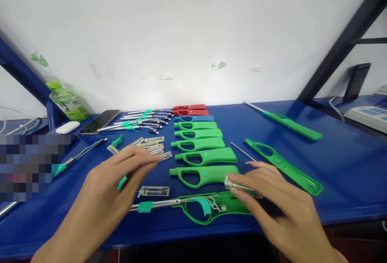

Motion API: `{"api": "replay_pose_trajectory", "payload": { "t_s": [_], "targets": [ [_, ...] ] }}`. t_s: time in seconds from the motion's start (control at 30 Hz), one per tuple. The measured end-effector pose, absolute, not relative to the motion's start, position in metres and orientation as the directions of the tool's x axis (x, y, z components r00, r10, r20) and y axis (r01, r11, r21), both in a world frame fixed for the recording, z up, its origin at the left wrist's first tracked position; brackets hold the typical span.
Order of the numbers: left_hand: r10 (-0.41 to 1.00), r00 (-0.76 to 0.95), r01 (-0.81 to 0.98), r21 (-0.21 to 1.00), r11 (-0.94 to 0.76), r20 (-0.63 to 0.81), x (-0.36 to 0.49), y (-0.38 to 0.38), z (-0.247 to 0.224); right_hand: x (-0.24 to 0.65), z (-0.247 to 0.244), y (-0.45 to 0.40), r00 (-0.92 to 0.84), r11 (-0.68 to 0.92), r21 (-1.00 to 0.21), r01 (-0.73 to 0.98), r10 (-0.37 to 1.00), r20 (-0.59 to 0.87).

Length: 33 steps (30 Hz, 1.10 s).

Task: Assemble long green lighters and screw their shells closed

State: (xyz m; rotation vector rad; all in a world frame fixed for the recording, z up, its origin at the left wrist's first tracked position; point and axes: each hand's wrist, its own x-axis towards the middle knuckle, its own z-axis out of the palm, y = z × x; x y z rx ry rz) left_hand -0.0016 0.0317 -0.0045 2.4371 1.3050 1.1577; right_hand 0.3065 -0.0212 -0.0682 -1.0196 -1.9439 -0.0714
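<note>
My right hand (272, 198) pinches a clear fuel tank (243, 187) with a pale tip, above the right end of an open green lighter shell (196, 214). That shell lies near the front edge, holding a metal rod (165, 203), a teal trigger (204, 206) and white wires. My left hand (117, 186) has thumb and fingertips close together beside a pile of clear tanks (151, 147); whether it grips one is unclear. Another clear tank (155, 191) lies between my hands. A thin metal stick (242, 151) shows behind my right hand.
Green shells (211, 156) line the middle, with blue and red ones behind. Rod assemblies (133, 124), a phone (101, 121), a white mouse (68, 127) and a bottle (69, 104) are at left. Rightward lie a half shell (290, 170) and a green lighter (290, 124).
</note>
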Motion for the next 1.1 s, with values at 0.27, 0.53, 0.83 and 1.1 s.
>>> {"api": "replay_pose_trajectory", "payload": {
  "t_s": [0.27,0.53,0.83,1.1],
  "targets": [
    [0.924,0.381,0.182,0.982,-0.044,-0.029,0.062,-0.003,-0.010,0.296,-0.058,-0.026,-0.260,0.762,-0.316,0.565,0.528,0.809],
    [0.885,0.421,0.076,0.980,0.183,-0.198,0.071,-0.008,-0.026,0.290,-0.063,-0.031,-0.265,0.814,-0.306,0.493,0.476,0.839],
    [0.905,0.399,0.036,0.989,0.147,-0.149,0.074,-0.012,-0.023,0.282,-0.065,-0.030,-0.197,0.819,-0.328,0.471,0.460,0.866],
    [0.880,0.424,0.069,0.977,0.204,-0.214,0.074,-0.012,-0.028,0.283,-0.067,-0.029,-0.181,0.820,-0.352,0.450,0.470,0.864]
  ]
}}
